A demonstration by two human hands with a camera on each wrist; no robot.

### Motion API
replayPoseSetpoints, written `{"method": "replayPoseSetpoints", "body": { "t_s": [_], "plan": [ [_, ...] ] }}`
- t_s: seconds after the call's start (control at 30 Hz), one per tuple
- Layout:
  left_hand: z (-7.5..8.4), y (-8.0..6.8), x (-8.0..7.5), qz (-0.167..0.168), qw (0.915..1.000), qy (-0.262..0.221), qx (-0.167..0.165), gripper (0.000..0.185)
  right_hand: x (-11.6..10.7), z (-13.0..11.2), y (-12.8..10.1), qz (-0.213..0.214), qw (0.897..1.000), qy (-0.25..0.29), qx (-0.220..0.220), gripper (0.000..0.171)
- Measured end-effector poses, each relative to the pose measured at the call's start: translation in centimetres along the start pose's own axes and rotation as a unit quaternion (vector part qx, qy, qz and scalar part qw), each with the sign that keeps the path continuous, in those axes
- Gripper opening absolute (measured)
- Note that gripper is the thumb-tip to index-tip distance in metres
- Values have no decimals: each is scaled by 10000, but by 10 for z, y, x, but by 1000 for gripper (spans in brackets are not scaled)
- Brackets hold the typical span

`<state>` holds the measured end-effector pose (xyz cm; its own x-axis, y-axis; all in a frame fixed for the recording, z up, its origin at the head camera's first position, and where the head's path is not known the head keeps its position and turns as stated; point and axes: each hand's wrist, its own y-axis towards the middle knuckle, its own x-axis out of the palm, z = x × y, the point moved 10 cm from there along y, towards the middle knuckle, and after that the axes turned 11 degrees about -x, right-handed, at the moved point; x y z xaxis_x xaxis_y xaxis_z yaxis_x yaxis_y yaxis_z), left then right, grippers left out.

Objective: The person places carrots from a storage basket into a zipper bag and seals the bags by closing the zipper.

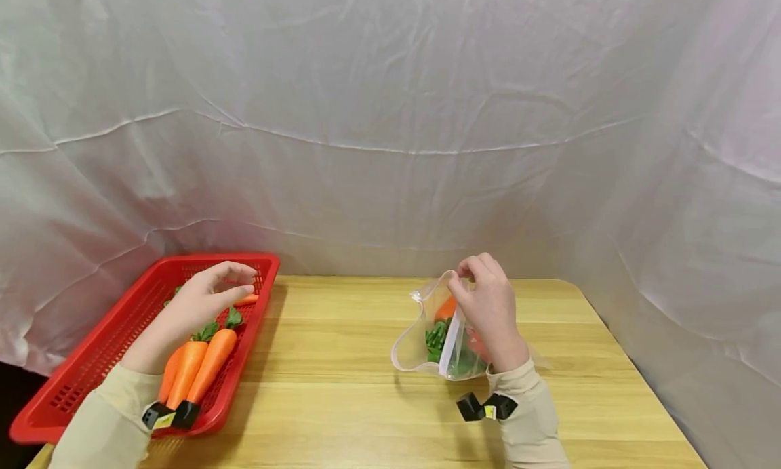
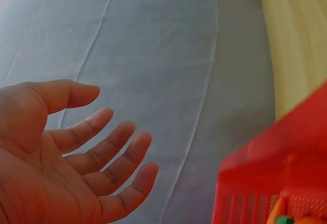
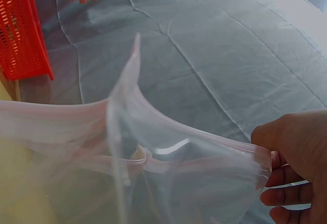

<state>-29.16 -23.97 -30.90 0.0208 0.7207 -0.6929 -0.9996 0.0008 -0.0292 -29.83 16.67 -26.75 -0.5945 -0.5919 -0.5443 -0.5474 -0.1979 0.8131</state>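
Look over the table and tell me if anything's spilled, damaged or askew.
No spill or damage shows. The one oddity: the red basket seems to jut past the edge of the table at its near left corner, though perspective may exaggerate this.

No legible text or numbers

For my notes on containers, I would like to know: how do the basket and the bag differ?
The basket is red with many small holes; the bag is clear. The basket is larger than the bag. The basket looks stiff, while the bag is limp, its edge pinched by the right hand. Both are open, with orange and green vegetables inside.
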Motion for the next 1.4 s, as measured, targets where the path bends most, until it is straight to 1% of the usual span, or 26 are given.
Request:
{"method": "replayPoseSetpoints", "body": {
  "t_s": [0.23,0.33,0.57,0.7,0.83,1.07,1.2,1.3,1.4],
  "plan": [
    [-16,16,-10,87,9991,393,-116,43,-1,-1,0,21,10000,12,-44,10],
    [-25,22,-10,84,9984,535,-183,43,0,0,0,-1,10000,13,-21,10],
    [-52,39,-8,39,9968,630,-481,49,1,-1,1,-21,10000,80,25,9],
    [-66,44,-5,0,9957,671,-641,48,1,-2,1,-5,10000,92,4,9],
    [-78,48,2,-134,9940,724,-812,46,0,-3,1,5,10000,87,-5,8],
    [-99,54,13,-386,9872,1024,-1158,48,1,-2,2,9,9999,124,-13,8],
    [-107,55,18,-483,9848,1084,-1271,41,1,-1,1,13,9999,142,-5,8],
    [-112,55,22,-558,9831,1124,-1333,28,1,0,1,8,9999,145,1,8],
    [-117,55,26,-675,9803,1223,-1394,21,1,0,2,-3,9999,129,-1,8]
  ]
}}
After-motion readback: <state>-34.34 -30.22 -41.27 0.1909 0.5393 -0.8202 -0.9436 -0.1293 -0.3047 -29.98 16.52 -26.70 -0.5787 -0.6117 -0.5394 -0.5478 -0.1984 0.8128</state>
